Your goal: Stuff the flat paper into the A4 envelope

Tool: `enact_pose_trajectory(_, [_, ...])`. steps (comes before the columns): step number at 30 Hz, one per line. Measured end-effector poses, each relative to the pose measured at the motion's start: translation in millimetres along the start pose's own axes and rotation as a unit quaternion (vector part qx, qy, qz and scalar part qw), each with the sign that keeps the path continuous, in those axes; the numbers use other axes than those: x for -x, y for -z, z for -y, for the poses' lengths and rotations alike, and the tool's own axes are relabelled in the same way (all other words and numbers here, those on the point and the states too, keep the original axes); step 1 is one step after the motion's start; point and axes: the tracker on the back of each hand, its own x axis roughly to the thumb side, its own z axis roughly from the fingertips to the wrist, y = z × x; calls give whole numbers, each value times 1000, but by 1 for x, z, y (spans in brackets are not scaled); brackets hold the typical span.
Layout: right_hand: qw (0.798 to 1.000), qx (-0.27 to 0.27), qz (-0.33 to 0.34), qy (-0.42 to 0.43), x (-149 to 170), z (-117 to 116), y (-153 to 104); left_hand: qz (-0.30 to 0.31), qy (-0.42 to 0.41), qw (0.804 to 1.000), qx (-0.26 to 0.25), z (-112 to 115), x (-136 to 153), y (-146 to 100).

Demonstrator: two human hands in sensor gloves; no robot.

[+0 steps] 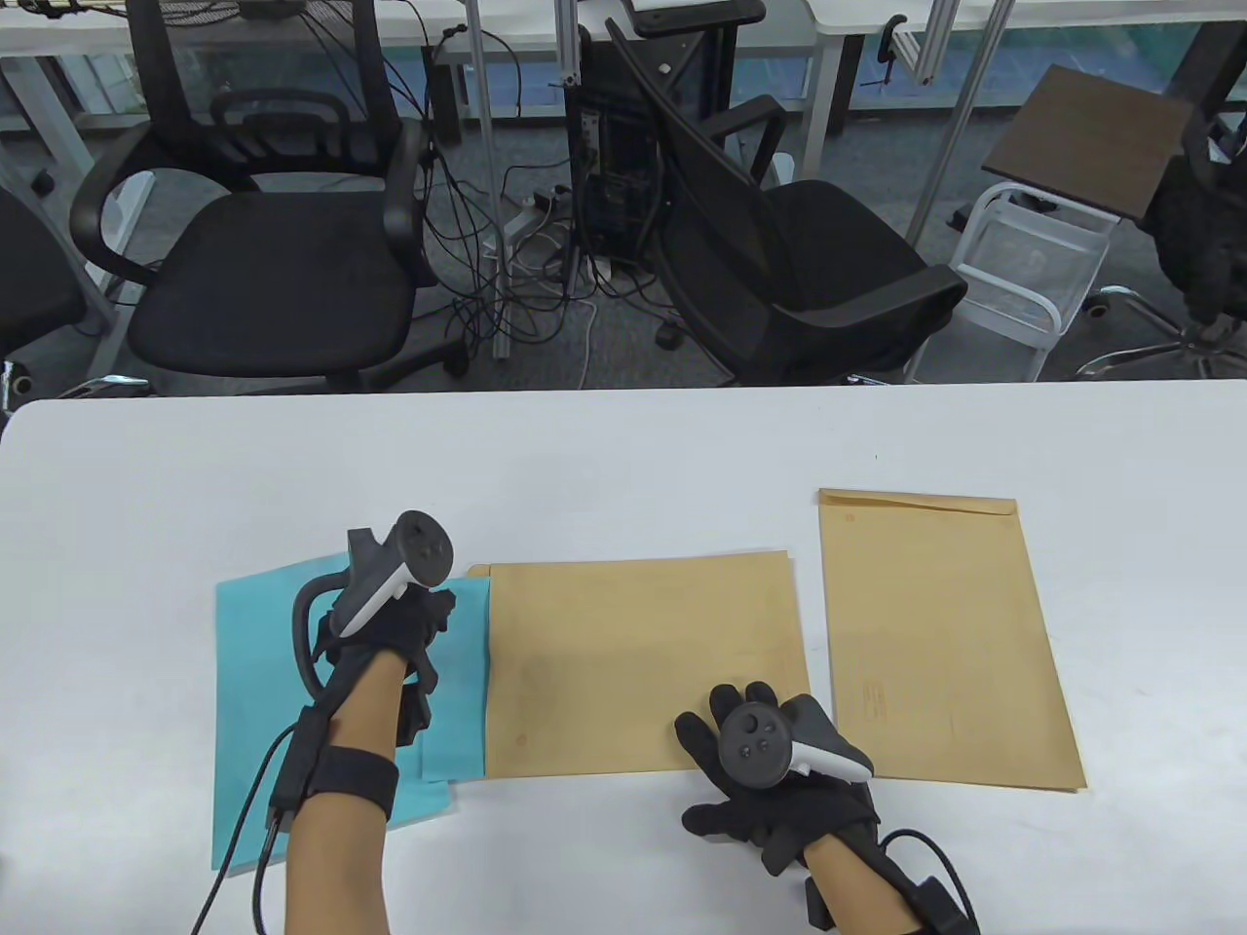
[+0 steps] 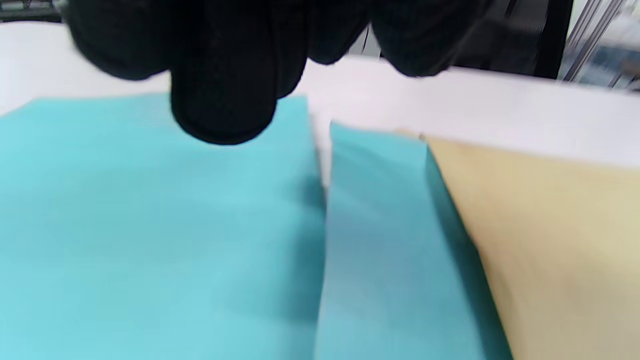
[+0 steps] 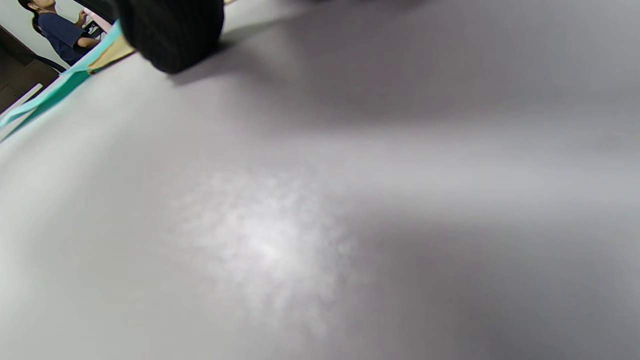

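Midway: left hand feeds blue paper into the envelope, grip unclear; flat right hand pins its near edge; next, push deeper

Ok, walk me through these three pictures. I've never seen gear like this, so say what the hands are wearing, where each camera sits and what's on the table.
These are a person's hands in black sensor gloves, each with a tracker strapped on its back. The table view looks down from above; the other two cameras ride on the wrists.

On the white table lie teal paper sheets, a brown envelope with a teal sheet partly inside its open end, and a second envelope off to the right.

The left hand rests on the teal paper; whether it grips is unclear. The right hand presses flat on the envelope's near edge.
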Motion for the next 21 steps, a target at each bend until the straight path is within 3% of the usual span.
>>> enact_pose_trajectory(3, [1000,1,0,-1,0,0,0,-21,34,996,74,19,1,-11])
enact_pose_trajectory(8, [1000,6,0,-4,0,0,0,-51,69,990,108,38,-6,-10])
enact_pose_trajectory(12, [1000,12,1,-12,0,0,-1,-58,75,989,114,40,-10,-7])
enact_pose_trajectory(21, [1000,18,5,-16,0,0,-1,-23,-8,991,129,35,-11,-2])
